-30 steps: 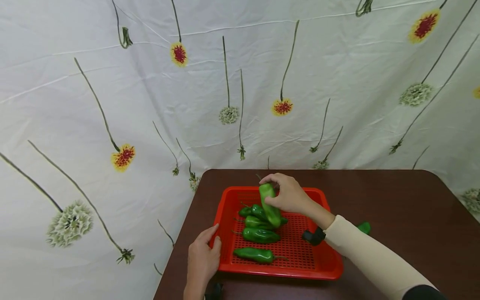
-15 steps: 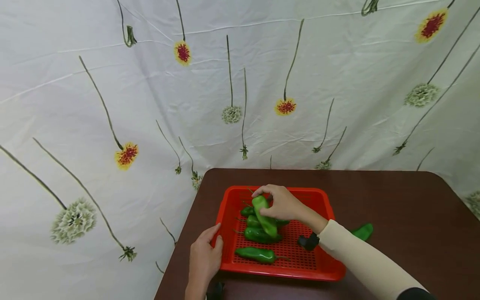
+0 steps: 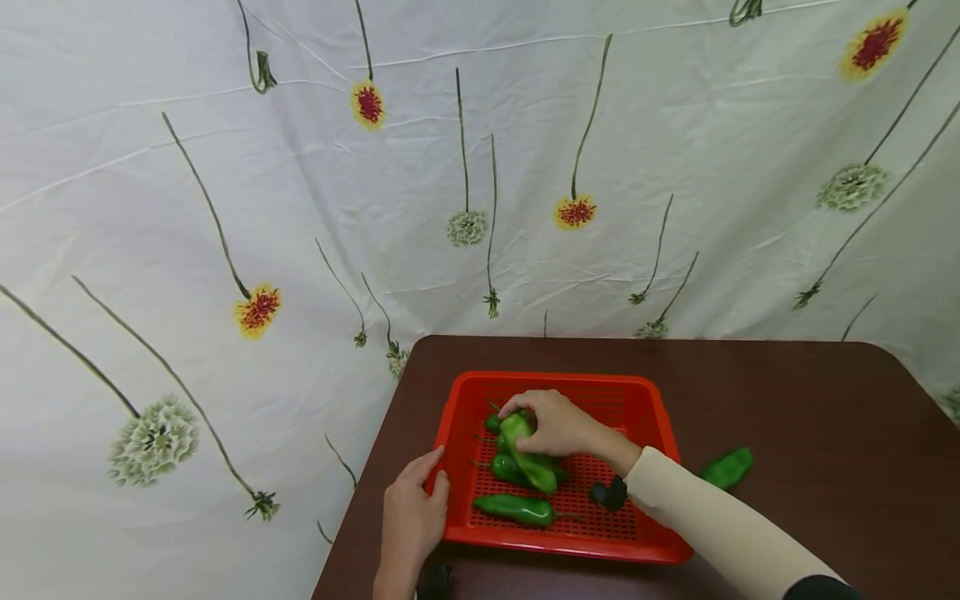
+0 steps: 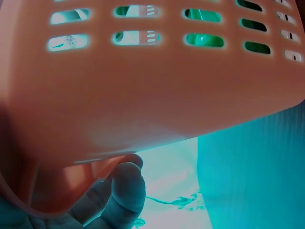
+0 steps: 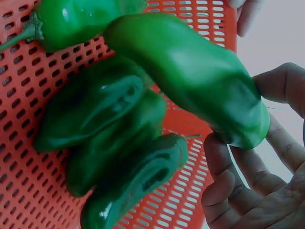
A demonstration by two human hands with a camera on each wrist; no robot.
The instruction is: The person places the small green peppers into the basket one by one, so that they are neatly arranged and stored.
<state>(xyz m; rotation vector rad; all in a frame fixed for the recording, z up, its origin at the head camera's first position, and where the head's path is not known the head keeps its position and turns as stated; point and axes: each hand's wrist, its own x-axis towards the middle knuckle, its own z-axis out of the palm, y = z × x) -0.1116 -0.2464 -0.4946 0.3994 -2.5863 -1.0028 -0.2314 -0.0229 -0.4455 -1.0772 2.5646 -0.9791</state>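
My right hand (image 3: 558,425) pinches a light green pepper (image 3: 528,457) by its stem end, thumb on one side and fingers on the other. The pepper slants over other green peppers inside a red plastic basket (image 3: 570,552). In the right wrist view the held pepper (image 5: 190,71) lies across the picture, above several darker peppers (image 5: 90,105). One pepper (image 3: 513,509) lies apart along the basket's near side. At the basket's left rim, my left hand (image 3: 416,510) holds on; its fingertips (image 4: 128,186) curl under the rim in the left wrist view.
The basket stands on a dark brown table (image 3: 810,433). Right of it another green pepper (image 3: 727,468) lies on the tabletop, partly behind the right sleeve (image 3: 720,525). A white cloth with printed flowers (image 3: 375,183) hangs behind the table.
My right hand has moved down and a little left and nearer, bringing the light green pepper down onto or close above the others. The left hand stays on the rim.
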